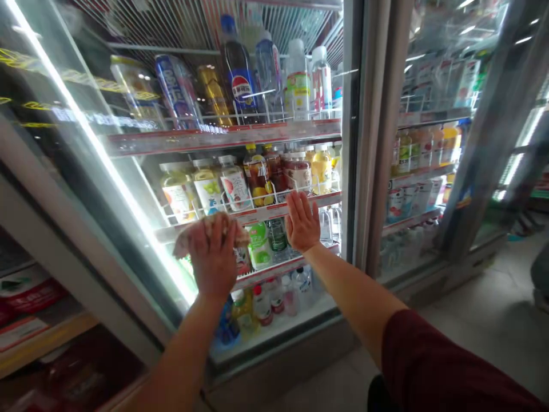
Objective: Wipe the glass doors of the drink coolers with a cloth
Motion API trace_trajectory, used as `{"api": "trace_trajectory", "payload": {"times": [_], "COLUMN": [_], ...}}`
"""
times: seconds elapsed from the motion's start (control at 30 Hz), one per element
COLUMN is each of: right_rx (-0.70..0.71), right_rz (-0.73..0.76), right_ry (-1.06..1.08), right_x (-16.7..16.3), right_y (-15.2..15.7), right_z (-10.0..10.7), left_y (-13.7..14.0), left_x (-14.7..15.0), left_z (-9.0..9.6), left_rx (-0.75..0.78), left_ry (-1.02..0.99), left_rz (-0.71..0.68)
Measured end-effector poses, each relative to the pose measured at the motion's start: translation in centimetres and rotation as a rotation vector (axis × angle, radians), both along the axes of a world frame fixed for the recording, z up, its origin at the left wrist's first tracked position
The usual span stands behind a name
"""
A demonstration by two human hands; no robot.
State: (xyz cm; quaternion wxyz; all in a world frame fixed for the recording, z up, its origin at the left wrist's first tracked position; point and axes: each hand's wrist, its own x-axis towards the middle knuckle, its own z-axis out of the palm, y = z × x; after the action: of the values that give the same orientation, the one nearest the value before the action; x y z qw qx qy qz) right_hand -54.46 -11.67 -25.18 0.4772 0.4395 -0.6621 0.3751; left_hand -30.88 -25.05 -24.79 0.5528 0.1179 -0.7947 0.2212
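Observation:
My left hand (213, 260) presses a crumpled, light patterned cloth (189, 239) against the glass door of a lit drinks fridge. Its fingers lie over the cloth and partly cover it. To the right, my right hand (302, 222) is bare, its fingers stretched out and its palm toward the glass. That hand appears to rest flat on the door, in front of the rail of a middle shelf (268, 212). Behind the glass stand fruit drink bottles (234, 183), and lower down a green-labelled bottle (259, 246).
Large bottles and cans fill the upper shelf, among them a dark cola bottle (241, 80). Small bottles (262, 306) stand at the bottom. A metal door frame (373, 143) divides this fridge from another on the right. At lower left is a shelf with red packages (32, 297).

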Motion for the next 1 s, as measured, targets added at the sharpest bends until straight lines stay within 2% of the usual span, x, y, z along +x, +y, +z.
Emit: {"api": "trace_trajectory", "payload": {"times": [0.07, 0.1, 0.13, 0.2, 0.33, 0.37, 0.4, 0.43, 0.5, 0.67, 0.73, 0.8, 0.87, 1.0], "right_rx": [-0.033, -0.04, -0.04, -0.025, 0.039, 0.058, 0.077, 0.095, 0.127, 0.178, 0.171, 0.147, 0.09, -0.087], "right_rz": [0.005, 0.002, -0.001, -0.01, -0.022, -0.027, -0.032, -0.039, -0.056, -0.09, -0.088, -0.042, 0.005, -0.076], "right_ry": [0.035, 0.046, 0.056, 0.072, 0.074, 0.065, 0.059, 0.055, 0.056, 0.053, 0.067, 0.119, 0.139, -0.075], "right_x": [-0.1, -0.1, -0.2, -0.1, -0.1, -0.1, 0.0, 0.0, 0.2, 0.9, 0.9, 0.3, -1.0, -4.8], "right_y": [-0.1, -0.1, -0.1, 0.0, 0.1, 0.2, 0.2, 0.2, 0.2, 0.3, 0.8, 1.9, 3.4, 5.5], "right_z": [0.0, 0.0, 0.0, 0.0, 0.1, 0.2, 0.3, 0.4, 0.7, 1.2, 1.6, 2.3, 3.4, 5.1], "left_y": [-0.5, -0.3, 0.2, 2.0, 5.1, 5.2, 4.9, 4.4, 2.9, 1.2, 1.6, 2.2, 2.9, 4.1], "left_x": [-0.8, -1.3, -1.9, -2.9, -3.7, -3.6, -3.4, -3.2, -2.9, -3.9, -4.8, -5.7, -6.7, -8.9], "left_z": [3.7, 4.6, 4.6, 2.3, -6.6, -8.1, -8.8, -8.5, -5.7, 7.2, 10.8, 13.0, 14.3, 15.2], "left_rx": [0.031, 0.053, 0.07, 0.08, -0.048, -0.062, -0.067, -0.061, -0.031, 0.011, 0.036, 0.062, 0.069, 0.026], "left_ry": [0.051, 0.059, 0.057, 0.03, -0.171, -0.202, -0.226, -0.231, -0.182, 0.083, 0.133, 0.15, 0.137, 0.101], "left_rz": [0.014, 0.011, 0.003, -0.015, -0.096, -0.102, -0.109, -0.107, -0.096, -0.056, -0.052, -0.062, -0.069, -0.078]}}
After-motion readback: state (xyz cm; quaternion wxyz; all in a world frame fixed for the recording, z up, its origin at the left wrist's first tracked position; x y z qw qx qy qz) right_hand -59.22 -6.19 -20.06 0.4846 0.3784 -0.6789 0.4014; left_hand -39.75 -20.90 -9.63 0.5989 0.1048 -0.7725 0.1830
